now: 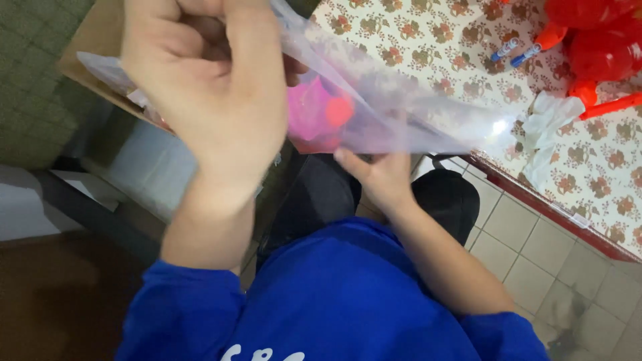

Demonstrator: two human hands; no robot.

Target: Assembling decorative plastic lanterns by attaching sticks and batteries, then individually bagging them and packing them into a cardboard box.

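A clear plastic bag (401,107) is held in front of my chest, with a pink toy (309,115) and its red-orange knob (339,111) inside. My left hand (207,87) is close to the camera, its fingers closed around the bag's left end, and it hides that part of the bag. My right hand (378,177) holds the bag from below, thumb against the plastic just under the pink toy. Blue sleeves cover both my upper arms.
A table with a floral cloth (428,47) stands at the upper right. On it lie red plastic toys (602,40) with orange parts, two markers (515,50) and crumpled white material (545,124). A cardboard box (100,40) is at the upper left. Tiled floor (535,254) lies below.
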